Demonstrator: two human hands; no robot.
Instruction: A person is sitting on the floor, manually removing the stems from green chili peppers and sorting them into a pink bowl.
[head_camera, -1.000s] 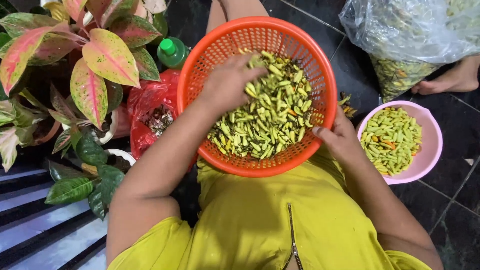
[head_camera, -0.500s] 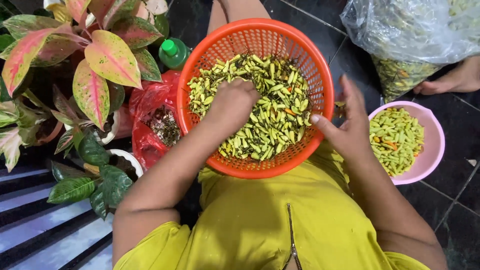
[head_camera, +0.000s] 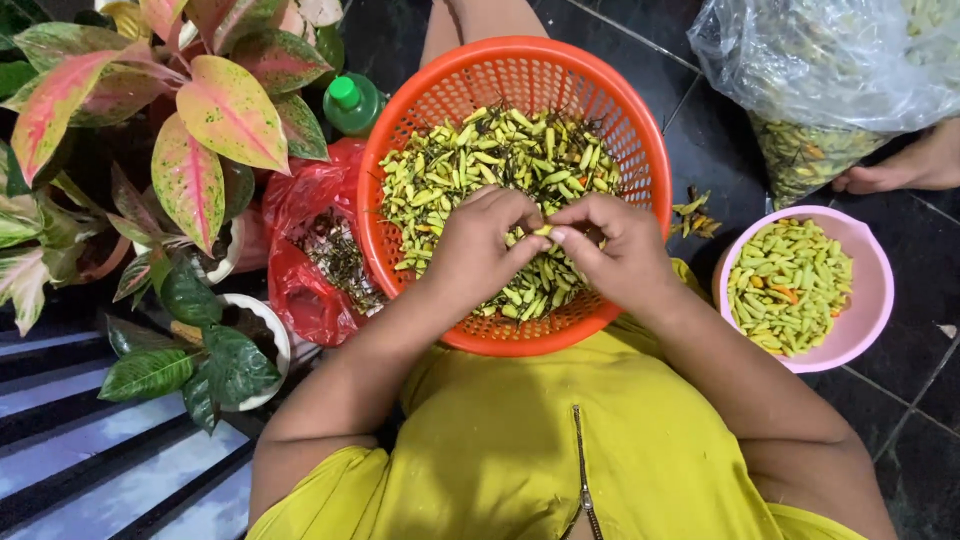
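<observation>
An orange plastic basket rests on my lap, filled with small yellow-green chilli peppers. Over its near half, my left hand and my right hand meet fingertip to fingertip. Together they pinch one pale chilli between them. To my right on the floor stands a pink bowl holding more green chillies, a few of them orange.
A red plastic bag with dark stems lies left of the basket. Potted plants with pink-green leaves stand at the left, a green-capped bottle behind them. A clear bag of chillies and another person's foot are at upper right.
My left hand came back from the chilli pile and my right hand left the basket's rim; both now meet over the basket, pinching one chilli.
</observation>
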